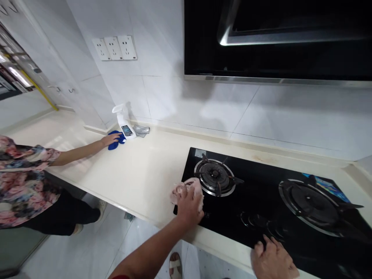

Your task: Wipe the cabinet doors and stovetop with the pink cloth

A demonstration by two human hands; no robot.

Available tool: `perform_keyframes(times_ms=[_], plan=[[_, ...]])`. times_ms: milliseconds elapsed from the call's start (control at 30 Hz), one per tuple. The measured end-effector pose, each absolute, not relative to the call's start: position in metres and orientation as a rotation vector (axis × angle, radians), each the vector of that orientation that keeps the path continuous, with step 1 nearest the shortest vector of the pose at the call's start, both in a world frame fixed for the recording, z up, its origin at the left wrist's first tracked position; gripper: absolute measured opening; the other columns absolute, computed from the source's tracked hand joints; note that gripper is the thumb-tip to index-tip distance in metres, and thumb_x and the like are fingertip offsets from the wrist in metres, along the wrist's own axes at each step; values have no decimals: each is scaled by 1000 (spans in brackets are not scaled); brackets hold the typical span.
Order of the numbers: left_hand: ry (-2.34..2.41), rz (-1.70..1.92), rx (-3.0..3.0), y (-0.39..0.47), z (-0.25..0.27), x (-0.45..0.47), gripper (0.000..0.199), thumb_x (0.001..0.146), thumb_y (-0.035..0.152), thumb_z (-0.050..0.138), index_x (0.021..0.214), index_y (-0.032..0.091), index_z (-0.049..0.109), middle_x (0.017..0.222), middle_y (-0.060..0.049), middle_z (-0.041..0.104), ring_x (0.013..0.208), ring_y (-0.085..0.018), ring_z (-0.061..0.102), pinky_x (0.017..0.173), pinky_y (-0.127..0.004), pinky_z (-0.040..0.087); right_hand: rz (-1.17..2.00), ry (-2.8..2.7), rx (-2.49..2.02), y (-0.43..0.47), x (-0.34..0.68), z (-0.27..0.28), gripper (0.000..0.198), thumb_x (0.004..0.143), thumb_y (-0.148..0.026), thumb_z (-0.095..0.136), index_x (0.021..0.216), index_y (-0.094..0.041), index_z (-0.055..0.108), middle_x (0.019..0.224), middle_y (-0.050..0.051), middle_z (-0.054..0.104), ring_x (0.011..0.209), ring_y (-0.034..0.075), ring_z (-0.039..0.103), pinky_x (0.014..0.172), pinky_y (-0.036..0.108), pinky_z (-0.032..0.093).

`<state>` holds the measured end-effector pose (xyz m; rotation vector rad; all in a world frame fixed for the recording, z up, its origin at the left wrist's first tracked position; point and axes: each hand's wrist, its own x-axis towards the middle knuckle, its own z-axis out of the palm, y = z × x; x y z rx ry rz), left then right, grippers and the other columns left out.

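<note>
My left hand presses a crumpled pale pink cloth at the left front edge of the black gas stove, with its fingers bent over the cloth. Just behind it is the left burner. Near the front edge of the stove, my right hand rests with its fingers apart and nothing in them, close to the control knobs. The right burner lies beyond that hand.
At the left, another person's hand is on a blue cloth beside a white spray bottle. A grey packet lies behind the bottle on the cream countertop. A black range hood overhangs the stove.
</note>
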<state>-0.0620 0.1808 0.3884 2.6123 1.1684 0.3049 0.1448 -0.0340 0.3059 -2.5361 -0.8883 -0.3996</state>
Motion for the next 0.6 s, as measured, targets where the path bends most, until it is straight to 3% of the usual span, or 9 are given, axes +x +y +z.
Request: perform_keyframes(times_ms=[200, 367, 500, 600], plan=[[761, 323, 2725, 112, 370, -62, 49, 80, 47, 67, 126, 32, 56, 149, -5, 46, 134, -42, 35, 101, -65, 34, -402, -869, -2523, -33, 145, 302, 34, 87, -37, 43, 107, -18, 62, 126, 17, 54, 118, 35, 48, 97, 53, 32], [510, 358, 2731, 101, 366, -75, 39, 83, 40, 65, 121, 32, 60, 141, -2, 54, 124, -33, 45, 103, -58, 34, -441, -915, -2539, -35, 143, 307, 39, 90, -39, 38, 109, -15, 62, 127, 18, 56, 119, 33, 49, 99, 50, 34], [651, 371, 2749, 108, 362, -139, 45, 80, 36, 68, 124, 36, 60, 140, -2, 57, 126, -34, 46, 105, -57, 33, -455, -920, -2533, -35, 141, 311, 44, 91, -41, 36, 113, -13, 63, 127, 17, 56, 123, 33, 48, 102, 49, 32], [980, 420, 2746, 126, 363, -201, 46, 75, 28, 67, 121, 32, 64, 138, -5, 57, 128, -34, 45, 109, -55, 32, -455, -908, -2507, -35, 141, 311, 46, 93, -42, 35, 113, -12, 63, 127, 18, 56, 125, 32, 47, 104, 49, 30]])
